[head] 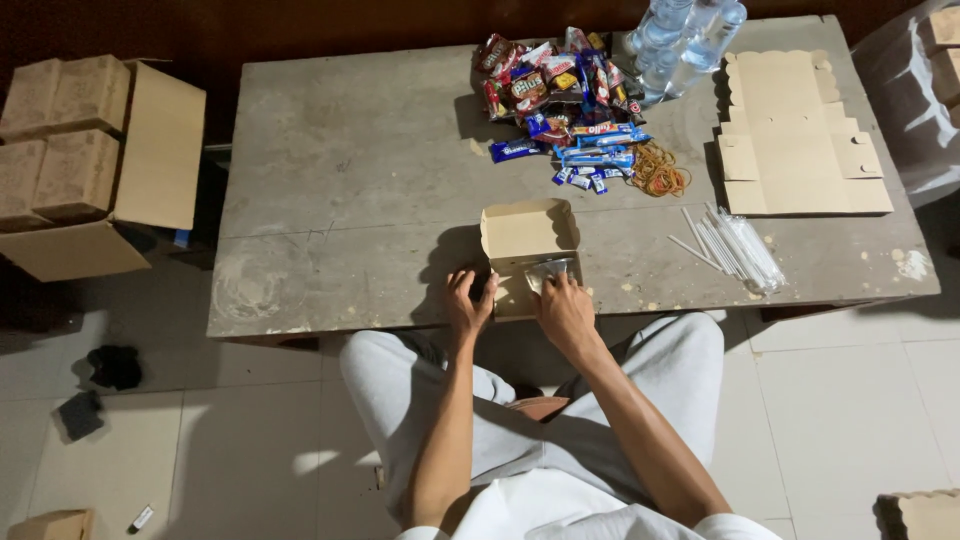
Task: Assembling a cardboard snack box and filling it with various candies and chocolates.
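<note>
A small open cardboard box (530,232) sits at the near edge of a worn grey table (350,160), its lid tipped up towards the back. My left hand (468,303) presses on the box's left side with bent fingers. Inside the box my right hand (563,305) rests on a clear plastic cup (550,270) lying there. Both forearms reach up from my lap, where I sit in light grey trousers.
Snack packets (560,90) are heaped at the back, with rubber bands (657,170) beside them, water bottles (685,35), flat box blanks (795,135) and wrapped straws (735,245) to the right. An open carton (100,160) of folded boxes stands on the left.
</note>
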